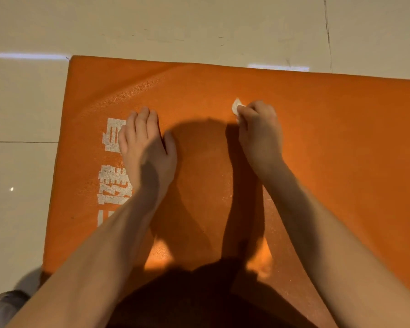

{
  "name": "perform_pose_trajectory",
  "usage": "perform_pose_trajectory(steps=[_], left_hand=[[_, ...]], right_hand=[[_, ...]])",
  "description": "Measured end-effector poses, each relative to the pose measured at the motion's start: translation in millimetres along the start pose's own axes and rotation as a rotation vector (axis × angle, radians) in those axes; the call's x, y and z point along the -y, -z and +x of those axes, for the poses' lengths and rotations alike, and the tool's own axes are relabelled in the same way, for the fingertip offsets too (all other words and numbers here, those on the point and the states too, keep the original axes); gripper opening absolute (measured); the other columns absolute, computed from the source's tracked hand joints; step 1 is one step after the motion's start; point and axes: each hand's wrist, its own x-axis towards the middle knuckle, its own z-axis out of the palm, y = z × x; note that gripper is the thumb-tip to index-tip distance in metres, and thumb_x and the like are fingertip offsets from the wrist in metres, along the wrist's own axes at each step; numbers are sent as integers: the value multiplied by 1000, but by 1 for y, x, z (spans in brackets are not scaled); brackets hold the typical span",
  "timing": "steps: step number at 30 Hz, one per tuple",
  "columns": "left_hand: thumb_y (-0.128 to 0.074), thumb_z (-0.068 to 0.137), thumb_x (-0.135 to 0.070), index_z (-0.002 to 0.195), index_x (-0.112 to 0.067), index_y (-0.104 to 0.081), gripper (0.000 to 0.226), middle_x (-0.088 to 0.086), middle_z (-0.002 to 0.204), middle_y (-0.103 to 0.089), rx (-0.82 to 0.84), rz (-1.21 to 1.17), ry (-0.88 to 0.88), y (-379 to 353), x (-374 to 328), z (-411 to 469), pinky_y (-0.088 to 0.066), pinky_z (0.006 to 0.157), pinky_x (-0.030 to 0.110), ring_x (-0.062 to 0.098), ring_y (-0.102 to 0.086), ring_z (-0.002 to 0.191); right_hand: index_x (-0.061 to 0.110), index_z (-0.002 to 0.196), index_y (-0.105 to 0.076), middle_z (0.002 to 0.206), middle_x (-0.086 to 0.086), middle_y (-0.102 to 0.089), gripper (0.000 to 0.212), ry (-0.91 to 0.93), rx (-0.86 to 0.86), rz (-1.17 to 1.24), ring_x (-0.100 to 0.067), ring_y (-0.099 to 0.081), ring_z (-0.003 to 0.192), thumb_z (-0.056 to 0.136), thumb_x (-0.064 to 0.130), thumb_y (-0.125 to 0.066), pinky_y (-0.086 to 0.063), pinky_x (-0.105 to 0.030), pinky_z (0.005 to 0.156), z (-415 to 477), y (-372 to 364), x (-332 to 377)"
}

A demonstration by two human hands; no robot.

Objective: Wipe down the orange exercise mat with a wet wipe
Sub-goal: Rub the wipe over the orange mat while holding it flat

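Orange mat (341,138), left hand (147,143) flat, right hand (260,131) pinching wipe (236,106) (mostly hidden, perhaps crumpled)

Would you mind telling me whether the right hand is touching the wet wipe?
Touching. The head view shows the right hand with fingers curled round the wet wipe, only a white corner poking out.

Orange mat (317,138), white lettering (111,183), white wipe (236,107)

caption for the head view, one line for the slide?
Right hand wipes the orange mat with a bunched wet wipe; left hand rests flat.
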Motion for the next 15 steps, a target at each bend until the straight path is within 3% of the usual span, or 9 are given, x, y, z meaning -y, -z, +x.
perform_pose_trajectory(steps=[2, 4, 6, 10, 13, 15], left_hand=[[-37, 100, -31, 143, -6, -43, 50, 10, 150, -42, -18, -12, -2, -1, 0, 0, -16, 118, 43, 28, -29, 143], [-38, 99, -30, 142, -6, -45, 50, 11, 149, -44, -32, -19, 3, -1, 0, 1, -18, 118, 43, 28, -30, 142], [-38, 98, -30, 141, -5, -46, 51, 11, 148, -45, -37, -24, 14, -1, -1, 1, -18, 117, 43, 28, -31, 142], [-40, 96, -31, 139, -5, -50, 51, 10, 148, -46, -48, -39, 7, -1, 1, 2, -17, 117, 42, 28, -31, 142], [-42, 96, -30, 137, -6, -52, 49, 9, 147, -47, -64, -38, 9, -3, 1, 2, -15, 117, 41, 27, -31, 142], [-42, 96, -31, 135, -6, -53, 47, 9, 147, -48, -74, -32, 8, -3, 1, 2, -15, 117, 40, 27, -32, 142]], right_hand=[[-1, 98, -69, 100, -19, -61, 20, -140, -33, -24, -35, -53, 93, 84, -1, -54, -23, -27, 65, 19, 0, -12], [-5, 92, -68, 96, -21, -61, 19, -216, -55, -22, -36, -55, 89, 78, -7, -54, -22, -27, 64, 28, -1, 0], [-5, 85, -67, 88, -20, -60, 16, -121, -29, -12, -36, -55, 81, 74, -9, -56, -23, -27, 61, 27, -7, 16], [-4, 95, -69, 94, -19, -60, 19, 58, 51, 25, -36, -54, 88, 82, -2, -55, -31, -30, 64, 43, -4, 1], [1, 109, -67, 113, -15, -58, 26, -133, -2, -10, -31, -49, 105, 91, 4, -49, -27, -26, 71, 64, -8, -8], [1, 108, -67, 113, -15, -59, 26, -168, -33, -27, -32, -51, 103, 89, 1, -50, -25, -24, 68, 66, -18, 8]])
